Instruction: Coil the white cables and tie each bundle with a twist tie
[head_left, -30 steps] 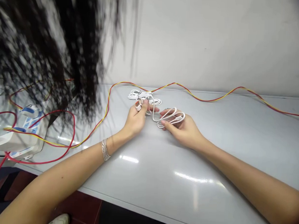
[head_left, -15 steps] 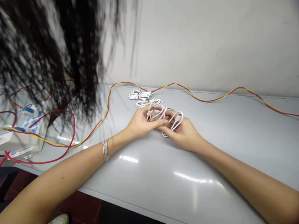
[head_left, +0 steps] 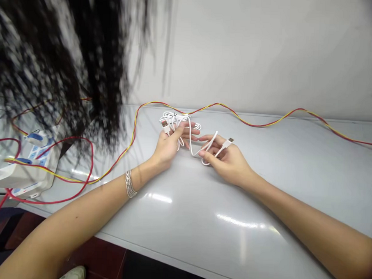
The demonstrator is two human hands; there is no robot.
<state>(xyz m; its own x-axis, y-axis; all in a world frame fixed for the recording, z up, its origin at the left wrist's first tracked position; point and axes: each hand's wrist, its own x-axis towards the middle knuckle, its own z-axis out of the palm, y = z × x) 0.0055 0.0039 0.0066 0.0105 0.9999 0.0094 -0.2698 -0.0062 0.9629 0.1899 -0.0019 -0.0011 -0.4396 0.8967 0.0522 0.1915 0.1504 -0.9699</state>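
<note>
A white USB cable [head_left: 191, 140] runs between my two hands, partly looped. My left hand [head_left: 170, 146] pinches its coils between thumb and fingers, and one plug with an orange-brown tip sticks up beside the thumb. Closed on the other loop is my right hand [head_left: 226, 158], with a metal-tipped plug pointing up over the knuckles. Behind my left hand lie bundled white cables [head_left: 166, 117], one bound with a dark tie. They are partly hidden by the hand and the held cable.
The grey table [head_left: 182, 221] meets a pale wall [head_left: 270, 52]. Along its back winds a twisted red and yellow wire [head_left: 257, 125]. At left stands a white power strip [head_left: 33, 165] with red wires. Dark hair [head_left: 97, 61] covers the upper left.
My hands have drawn apart, the left moving left. The cable's loops have loosened, a length now spans the gap, and both plugs stick out clearly.
</note>
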